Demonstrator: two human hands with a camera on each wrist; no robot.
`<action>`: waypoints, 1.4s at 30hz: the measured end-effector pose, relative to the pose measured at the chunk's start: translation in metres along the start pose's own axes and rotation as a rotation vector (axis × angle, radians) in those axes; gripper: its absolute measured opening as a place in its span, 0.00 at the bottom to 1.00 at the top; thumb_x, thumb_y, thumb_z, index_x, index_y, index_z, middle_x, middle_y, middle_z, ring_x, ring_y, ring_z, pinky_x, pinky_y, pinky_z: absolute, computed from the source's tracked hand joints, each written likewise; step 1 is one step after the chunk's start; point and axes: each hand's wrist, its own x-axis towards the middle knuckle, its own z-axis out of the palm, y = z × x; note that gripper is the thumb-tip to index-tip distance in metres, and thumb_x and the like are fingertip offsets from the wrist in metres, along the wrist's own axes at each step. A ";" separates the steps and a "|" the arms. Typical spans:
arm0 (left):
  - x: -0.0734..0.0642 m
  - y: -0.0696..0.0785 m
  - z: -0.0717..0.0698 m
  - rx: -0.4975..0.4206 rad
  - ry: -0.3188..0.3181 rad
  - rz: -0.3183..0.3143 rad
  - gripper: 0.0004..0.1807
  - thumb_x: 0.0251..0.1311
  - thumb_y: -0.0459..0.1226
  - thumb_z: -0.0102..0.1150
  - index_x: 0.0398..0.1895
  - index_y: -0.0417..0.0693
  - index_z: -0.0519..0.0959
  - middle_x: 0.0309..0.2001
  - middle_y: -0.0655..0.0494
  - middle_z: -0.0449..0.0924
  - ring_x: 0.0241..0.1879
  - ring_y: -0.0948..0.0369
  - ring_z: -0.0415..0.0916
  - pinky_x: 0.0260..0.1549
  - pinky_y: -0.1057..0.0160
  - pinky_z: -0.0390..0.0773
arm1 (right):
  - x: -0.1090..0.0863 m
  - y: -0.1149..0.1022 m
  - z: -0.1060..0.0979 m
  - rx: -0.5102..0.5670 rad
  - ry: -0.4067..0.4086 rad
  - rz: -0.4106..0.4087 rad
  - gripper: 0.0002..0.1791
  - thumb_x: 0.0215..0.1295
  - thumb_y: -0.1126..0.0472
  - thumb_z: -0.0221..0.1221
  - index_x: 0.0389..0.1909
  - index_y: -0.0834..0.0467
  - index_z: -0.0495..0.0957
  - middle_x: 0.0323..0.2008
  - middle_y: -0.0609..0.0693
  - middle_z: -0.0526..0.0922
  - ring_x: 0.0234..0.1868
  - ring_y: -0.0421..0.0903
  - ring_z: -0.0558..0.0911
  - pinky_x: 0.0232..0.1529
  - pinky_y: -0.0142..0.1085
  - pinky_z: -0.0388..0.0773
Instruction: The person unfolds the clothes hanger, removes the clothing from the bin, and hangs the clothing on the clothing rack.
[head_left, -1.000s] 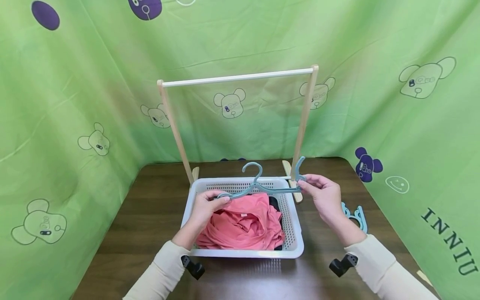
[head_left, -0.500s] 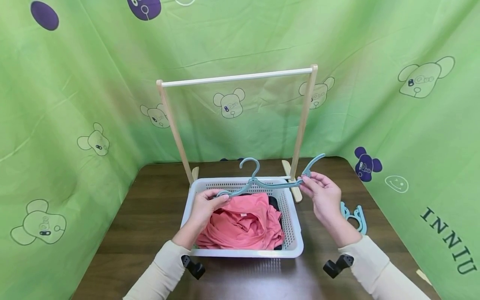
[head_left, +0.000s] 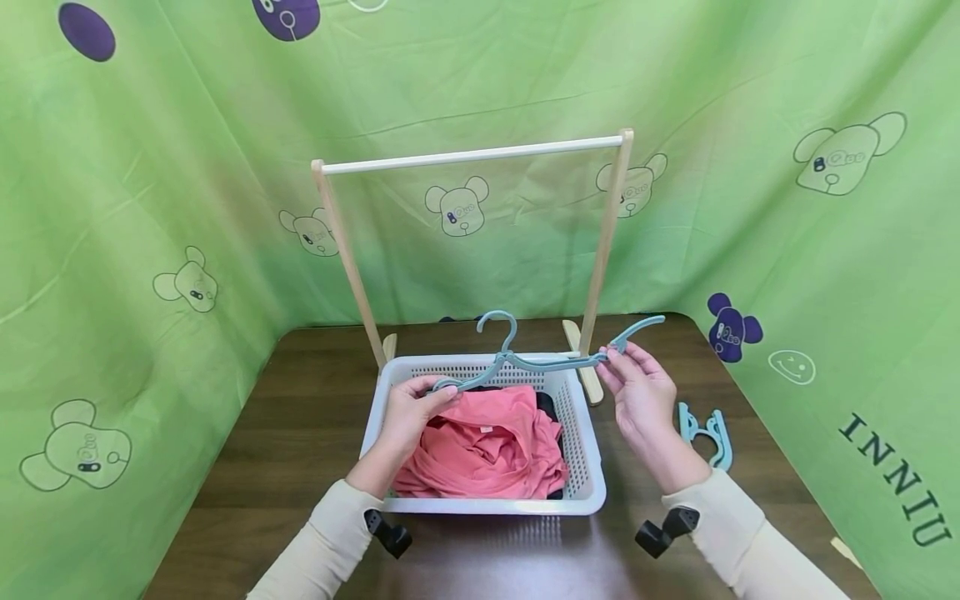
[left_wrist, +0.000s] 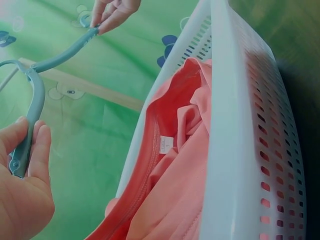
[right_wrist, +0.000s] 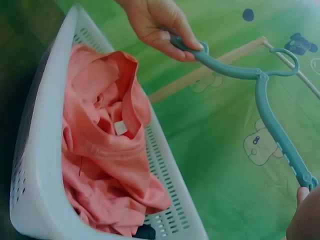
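A blue folding clothes hanger (head_left: 551, 364) is held up over the back of the basket, its hook pointing up. My left hand (head_left: 408, 412) pinches its left end between thumb and fingers. With thumb and fingertips, my right hand (head_left: 641, 392) grips the joint near the right end; beyond it the hinged end piece (head_left: 637, 328) juts up and to the right. Below the hanger, pink clothing (head_left: 487, 450) with a white label (left_wrist: 166, 144) lies crumpled in a white perforated basket (head_left: 495, 507). Some black cloth (right_wrist: 145, 232) shows beneath the pink.
Behind the basket stands a wooden rack with a white top rail (head_left: 472, 156). A second blue hanger (head_left: 707, 435), folded, lies on the dark wooden table (head_left: 285, 433) right of the basket. Green printed curtain (head_left: 480, 75) surrounds the table.
The hinged right end piece has swung outward, from nearly upright to slanting right. My right hand has turned with it and shifted slightly left; the left hand stays almost still.
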 end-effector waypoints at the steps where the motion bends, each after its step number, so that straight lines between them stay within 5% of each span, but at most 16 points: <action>1: 0.000 0.000 0.000 -0.002 0.001 0.001 0.12 0.57 0.26 0.65 0.44 0.26 0.80 0.34 0.46 0.85 0.32 0.58 0.85 0.38 0.60 0.82 | 0.000 0.000 0.000 0.009 0.004 0.005 0.07 0.60 0.76 0.62 0.35 0.64 0.80 0.32 0.56 0.85 0.36 0.47 0.86 0.42 0.38 0.80; 11: -0.002 0.000 0.002 0.002 0.015 0.000 0.10 0.57 0.27 0.66 0.42 0.30 0.82 0.36 0.44 0.84 0.33 0.58 0.85 0.40 0.59 0.82 | -0.001 -0.001 0.003 0.079 0.025 -0.006 0.07 0.60 0.76 0.62 0.36 0.64 0.79 0.32 0.58 0.85 0.34 0.47 0.87 0.40 0.38 0.81; 21: -0.002 -0.003 0.004 -0.037 0.031 -0.013 0.08 0.58 0.27 0.65 0.40 0.31 0.82 0.35 0.44 0.84 0.35 0.57 0.85 0.41 0.59 0.82 | -0.004 0.000 0.006 0.100 0.025 0.066 0.06 0.65 0.75 0.57 0.39 0.66 0.72 0.33 0.57 0.85 0.36 0.47 0.86 0.45 0.35 0.79; 31: -0.002 -0.007 0.006 -0.139 0.003 0.017 0.03 0.58 0.22 0.62 0.34 0.34 0.81 0.30 0.47 0.84 0.32 0.58 0.85 0.40 0.59 0.82 | -0.009 0.004 0.008 0.066 0.018 0.107 0.06 0.69 0.72 0.52 0.45 0.65 0.69 0.36 0.56 0.85 0.40 0.45 0.86 0.48 0.34 0.77; 42: -0.002 -0.007 0.006 -0.111 0.016 0.024 0.04 0.57 0.22 0.62 0.36 0.31 0.81 0.30 0.46 0.84 0.32 0.59 0.85 0.40 0.59 0.82 | -0.008 0.009 0.010 0.071 0.013 0.105 0.12 0.70 0.69 0.51 0.50 0.67 0.63 0.33 0.54 0.86 0.37 0.43 0.86 0.47 0.32 0.77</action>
